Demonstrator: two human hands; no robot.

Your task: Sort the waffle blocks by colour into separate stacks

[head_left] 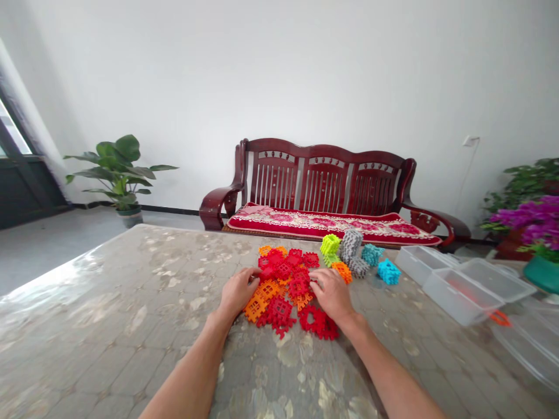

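A loose pile of flat red interlocking plastic tiles [279, 314] and orange tiles [257, 302] lies on the table, between my two hands. The tiles have toothed edges and cut-out middles. My left hand [238, 291] rests at the pile's left edge, its fingers slightly bent and apart, touching the tiles. On the right side my right hand [334, 294] lies over the edge of the pile, fingers loosely spread against the red pieces. Neither hand appears to grip a tile, though some fingertips are partly hidden.
Beyond my right hand stand built blocks: yellow-green [331, 247], grey [350, 244], teal [372, 254], blue [388, 272] and orange [342, 271]. Clear plastic boxes [463, 297] sit at the table's right. A wooden bench [323, 186] stands behind the patterned table [131, 314].
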